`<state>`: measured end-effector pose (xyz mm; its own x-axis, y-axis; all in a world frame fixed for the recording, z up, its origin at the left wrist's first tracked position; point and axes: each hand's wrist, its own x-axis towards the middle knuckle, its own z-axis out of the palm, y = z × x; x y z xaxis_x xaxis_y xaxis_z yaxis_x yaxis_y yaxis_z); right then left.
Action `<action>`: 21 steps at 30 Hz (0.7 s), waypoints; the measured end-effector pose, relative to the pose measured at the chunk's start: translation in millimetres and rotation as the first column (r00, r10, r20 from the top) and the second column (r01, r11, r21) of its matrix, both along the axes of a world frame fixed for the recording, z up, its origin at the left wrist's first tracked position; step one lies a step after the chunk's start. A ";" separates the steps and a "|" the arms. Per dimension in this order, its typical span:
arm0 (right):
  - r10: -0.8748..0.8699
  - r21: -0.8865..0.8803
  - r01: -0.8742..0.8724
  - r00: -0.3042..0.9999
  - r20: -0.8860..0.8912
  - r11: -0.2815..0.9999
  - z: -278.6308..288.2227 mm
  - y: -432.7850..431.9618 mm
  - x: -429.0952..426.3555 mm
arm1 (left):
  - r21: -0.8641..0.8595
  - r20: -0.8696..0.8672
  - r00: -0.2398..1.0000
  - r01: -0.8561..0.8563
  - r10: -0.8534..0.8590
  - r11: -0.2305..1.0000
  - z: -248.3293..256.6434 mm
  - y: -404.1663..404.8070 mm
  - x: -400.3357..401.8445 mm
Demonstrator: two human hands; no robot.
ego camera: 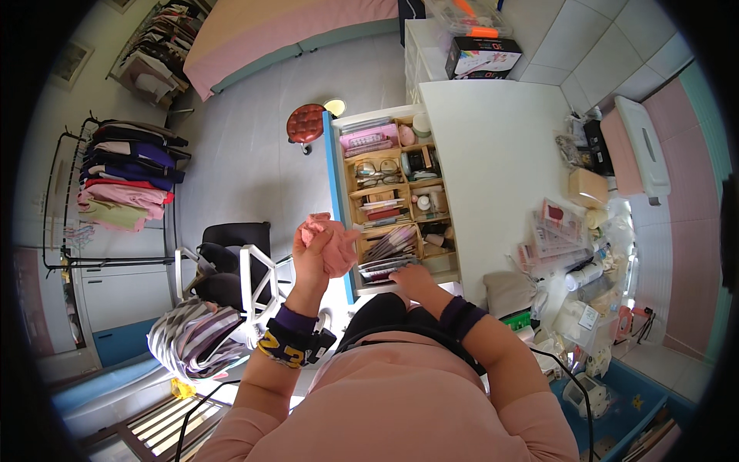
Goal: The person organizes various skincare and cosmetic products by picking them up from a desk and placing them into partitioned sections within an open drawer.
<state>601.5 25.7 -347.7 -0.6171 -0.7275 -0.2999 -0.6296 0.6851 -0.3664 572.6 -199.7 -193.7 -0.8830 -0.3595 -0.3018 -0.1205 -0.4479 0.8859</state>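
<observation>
A crumpled pink cloth (338, 245) is bunched in my left hand (312, 254), in front of the blue face of the pulled-out drawer (333, 173). My right hand (414, 281) is at the drawer's near end, its fingers at a row of flat cases or palettes (385, 267); whether it grips one I cannot tell. Wooden dividers split the drawer into compartments. They hold makeup brushes (394, 241), pencils and pens (385, 215), eyeglasses (376, 168), small bottles and jars (424, 202), and pink boxes (366, 138).
The white desktop (479, 173) holds plastic packets (557, 231), bottles and a beige pouch (508, 290) to the right. On the left stand a white-armed chair (260, 283) and a clothes rack (69, 190). A red round stool (306, 123) is beyond the drawer.
</observation>
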 end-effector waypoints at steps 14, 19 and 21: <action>-0.411 -0.317 0.488 0.868 0.279 0.813 40.6 60.4 -25.8 | 0.051 0.046 0.977 0.204 -0.207 0.978 1.5 44.5 -12.3; -0.737 -0.584 0.726 0.607 0.297 0.363 87.2 142.3 -59.8 | 0.075 0.041 0.926 0.373 -0.376 0.925 17.8 81.6 -28.6; -0.791 -0.587 0.802 0.426 0.440 0.106 90.1 182.8 -70.2 | 0.051 0.027 0.905 0.423 -0.425 0.905 24.0 98.4 -34.2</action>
